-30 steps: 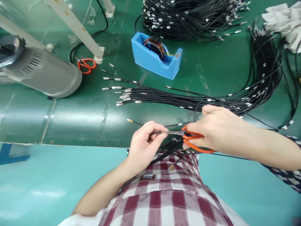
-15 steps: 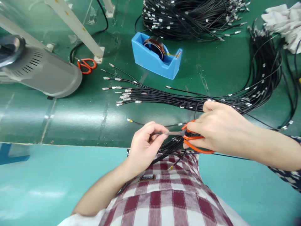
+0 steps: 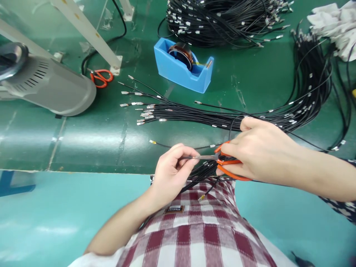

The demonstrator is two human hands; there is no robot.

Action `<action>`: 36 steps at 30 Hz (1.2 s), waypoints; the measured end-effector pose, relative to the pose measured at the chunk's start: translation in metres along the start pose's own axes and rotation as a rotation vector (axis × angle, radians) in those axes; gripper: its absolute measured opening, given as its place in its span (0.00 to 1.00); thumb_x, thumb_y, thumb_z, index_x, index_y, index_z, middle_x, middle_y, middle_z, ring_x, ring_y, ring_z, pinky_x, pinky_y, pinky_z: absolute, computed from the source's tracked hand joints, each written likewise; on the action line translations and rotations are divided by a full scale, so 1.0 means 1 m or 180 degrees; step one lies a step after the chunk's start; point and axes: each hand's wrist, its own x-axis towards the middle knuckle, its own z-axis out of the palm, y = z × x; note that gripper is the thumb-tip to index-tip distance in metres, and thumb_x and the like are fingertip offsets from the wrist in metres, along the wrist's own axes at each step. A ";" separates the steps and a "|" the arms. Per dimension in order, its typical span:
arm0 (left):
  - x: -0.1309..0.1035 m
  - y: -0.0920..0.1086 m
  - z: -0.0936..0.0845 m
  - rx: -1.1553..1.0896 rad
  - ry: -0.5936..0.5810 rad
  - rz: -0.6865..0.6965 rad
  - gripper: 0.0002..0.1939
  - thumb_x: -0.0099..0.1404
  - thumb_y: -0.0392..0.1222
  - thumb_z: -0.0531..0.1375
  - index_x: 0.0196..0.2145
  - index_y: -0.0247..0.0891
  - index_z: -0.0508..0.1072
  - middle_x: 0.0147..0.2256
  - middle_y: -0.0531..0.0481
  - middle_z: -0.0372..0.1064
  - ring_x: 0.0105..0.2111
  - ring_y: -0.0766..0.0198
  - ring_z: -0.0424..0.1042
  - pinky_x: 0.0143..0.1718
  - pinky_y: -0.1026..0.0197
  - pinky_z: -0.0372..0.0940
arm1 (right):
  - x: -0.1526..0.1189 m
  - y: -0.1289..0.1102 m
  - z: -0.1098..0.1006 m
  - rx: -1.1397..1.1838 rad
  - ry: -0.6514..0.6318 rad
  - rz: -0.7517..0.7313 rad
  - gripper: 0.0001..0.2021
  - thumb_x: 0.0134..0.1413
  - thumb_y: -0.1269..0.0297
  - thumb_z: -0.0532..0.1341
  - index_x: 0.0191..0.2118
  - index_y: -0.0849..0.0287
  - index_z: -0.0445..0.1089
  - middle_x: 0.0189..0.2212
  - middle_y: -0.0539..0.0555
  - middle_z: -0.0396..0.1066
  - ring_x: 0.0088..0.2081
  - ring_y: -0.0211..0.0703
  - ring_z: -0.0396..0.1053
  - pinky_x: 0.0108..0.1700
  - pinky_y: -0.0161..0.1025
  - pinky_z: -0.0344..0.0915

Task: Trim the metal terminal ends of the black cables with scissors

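Observation:
Near the table's front edge, my left hand [image 3: 174,170] pinches the end of a thin black cable [image 3: 185,158] between thumb and fingertips. My right hand [image 3: 250,152] is wrapped round the orange handles of a pair of scissors [image 3: 232,174]. The scissor blades point left and reach the cable end at my left fingertips. Below the scissors, a bundle of black cables [image 3: 204,171] hangs over the edge onto the checked apron. Behind my hands lies a long bundle of black cables [image 3: 191,114] with white labels and metal ends.
A blue tape dispenser [image 3: 180,72] stands behind the long bundle, with a coiled cable heap [image 3: 217,22] beyond it. Left are a grey machine [image 3: 61,85], orange-handled scissors [image 3: 102,78] and a white metal post [image 3: 91,33]. White cloth [image 3: 333,26] lies at back right.
The view has shifted very slightly. Both hands, the cable and the scissors keep the same positions relative to each other.

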 end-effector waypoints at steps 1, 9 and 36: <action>0.000 0.000 0.000 -0.0002 0.0001 -0.0007 0.05 0.64 0.31 0.60 0.33 0.37 0.75 0.27 0.55 0.64 0.21 0.73 0.56 0.23 0.68 0.54 | 0.000 -0.001 0.000 -0.0060 -0.0049 -0.0004 0.17 0.62 0.56 0.56 0.24 0.56 0.68 0.18 0.52 0.72 0.18 0.39 0.54 0.35 0.47 0.47; 0.000 -0.001 0.002 -0.0001 0.0017 0.0043 0.06 0.63 0.29 0.60 0.33 0.36 0.75 0.26 0.57 0.61 0.21 0.75 0.55 0.23 0.69 0.53 | -0.001 -0.005 0.003 -0.0409 -0.0181 -0.0112 0.14 0.61 0.67 0.57 0.23 0.57 0.67 0.17 0.50 0.71 0.17 0.38 0.52 0.33 0.44 0.45; -0.002 -0.007 0.002 -0.0967 0.0177 -0.0509 0.03 0.64 0.38 0.63 0.35 0.37 0.76 0.31 0.52 0.67 0.26 0.72 0.60 0.27 0.68 0.56 | 0.005 0.025 0.018 0.2894 0.0155 0.0842 0.27 0.60 0.38 0.51 0.23 0.56 0.64 0.16 0.47 0.63 0.20 0.37 0.59 0.27 0.38 0.51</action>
